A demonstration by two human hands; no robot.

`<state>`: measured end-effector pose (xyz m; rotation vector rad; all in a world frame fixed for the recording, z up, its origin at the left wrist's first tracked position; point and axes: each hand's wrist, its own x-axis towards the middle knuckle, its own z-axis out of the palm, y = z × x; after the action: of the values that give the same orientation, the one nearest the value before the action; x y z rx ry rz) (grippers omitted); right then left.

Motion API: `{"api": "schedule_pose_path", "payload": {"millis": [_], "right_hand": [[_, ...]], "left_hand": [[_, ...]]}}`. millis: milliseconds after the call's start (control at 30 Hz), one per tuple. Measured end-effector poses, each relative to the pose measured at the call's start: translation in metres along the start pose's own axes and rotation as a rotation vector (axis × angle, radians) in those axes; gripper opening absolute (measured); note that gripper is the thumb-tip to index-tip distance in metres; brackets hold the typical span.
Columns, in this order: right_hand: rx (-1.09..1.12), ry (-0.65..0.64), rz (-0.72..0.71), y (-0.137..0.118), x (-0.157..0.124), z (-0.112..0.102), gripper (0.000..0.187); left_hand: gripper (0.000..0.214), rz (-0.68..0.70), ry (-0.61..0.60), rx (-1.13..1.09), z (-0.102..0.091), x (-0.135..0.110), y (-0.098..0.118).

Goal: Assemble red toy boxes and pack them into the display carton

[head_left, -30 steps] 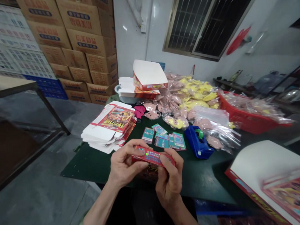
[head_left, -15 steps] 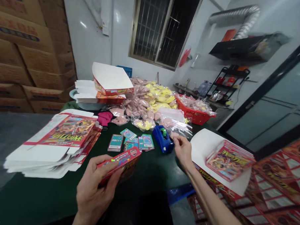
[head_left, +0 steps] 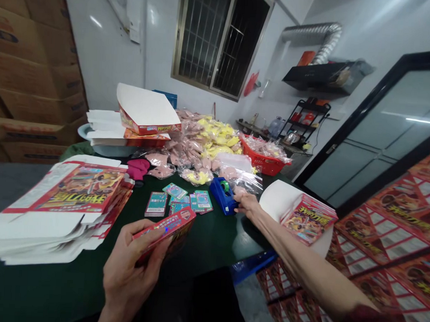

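Observation:
My left hand grips a small red printed card box, its narrow side turned up, above the table's near edge. My right hand reaches out to the cutter end of a blue tape dispenser. A green roll of tape sits in the dispenser. The right fingers are bent together at that end; whatever lies between them is hidden. Beyond the left hand are several teal printed cards, some loose and some in a small stack.
Flat printed cartons are piled at the left. Bagged pink and yellow items heap up at the back, beside a red basket. Finished-looking red boxes rest in a white-lined open carton at the right. Cardboard boxes stand far left.
The view has turned a little to the right. My right hand has moved in closer to the dispenser's cutter end. The left hand keeps its hold on the box.

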<state>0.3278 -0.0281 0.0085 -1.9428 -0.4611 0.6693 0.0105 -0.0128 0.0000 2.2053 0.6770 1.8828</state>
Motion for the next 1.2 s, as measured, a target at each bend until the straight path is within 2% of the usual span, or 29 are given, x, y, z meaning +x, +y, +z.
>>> {"api": "schedule_pose_path", "payload": {"millis": [167,300,467,567,633,700,800,867,933,967,1033,1133,1200], "right_hand": [[0.219,0.129,-0.124,0.026,-0.014,0.012,0.024],[0.289,0.186,-0.206,0.055,-0.021,0.018,0.020],[0.192,0.201,-0.243,0.072,-0.010,0.022,0.024],[0.099,0.233,-0.342,0.071,-0.007,0.020,0.026],[0.049,0.257,-0.434,0.070,-0.017,0.021,0.022],[0.015,0.246,-0.537,0.067,-0.039,0.022,0.017],[-0.014,0.106,-0.702,0.054,-0.092,0.024,0.022],[-0.019,-0.026,-0.808,0.037,-0.134,0.025,0.016],[0.041,-0.131,-0.948,0.017,-0.170,0.029,0.013],[0.099,-0.168,-0.962,0.007,-0.184,0.032,0.012],[0.245,-0.272,-0.896,-0.008,-0.200,0.043,0.015],[0.446,-0.451,-0.697,-0.016,-0.205,0.063,0.054],[0.518,-0.524,-0.626,-0.016,-0.204,0.073,0.062]], "left_hand": [[0.026,-0.014,0.009,-0.032,0.000,-0.002,-0.001],[0.032,-0.029,0.035,-0.054,0.001,-0.005,-0.004],[0.035,-0.066,0.046,-0.052,0.001,-0.005,-0.001],[0.033,-0.102,0.047,-0.074,0.001,-0.002,0.003],[0.030,-0.124,0.045,-0.113,0.000,0.000,0.004],[0.028,-0.136,0.033,-0.152,0.000,0.002,0.005],[0.026,-0.139,0.017,-0.157,-0.001,0.003,0.004],[0.025,-0.150,0.018,-0.141,-0.001,0.003,0.003],[0.023,-0.165,0.022,-0.137,-0.001,0.003,0.003],[0.023,-0.174,0.019,-0.136,-0.001,0.003,0.004],[0.021,-0.184,0.010,-0.130,-0.001,0.003,0.005],[0.020,-0.191,-0.005,-0.118,-0.001,0.002,0.007],[0.020,-0.191,-0.007,-0.109,-0.001,0.001,0.007]]}}
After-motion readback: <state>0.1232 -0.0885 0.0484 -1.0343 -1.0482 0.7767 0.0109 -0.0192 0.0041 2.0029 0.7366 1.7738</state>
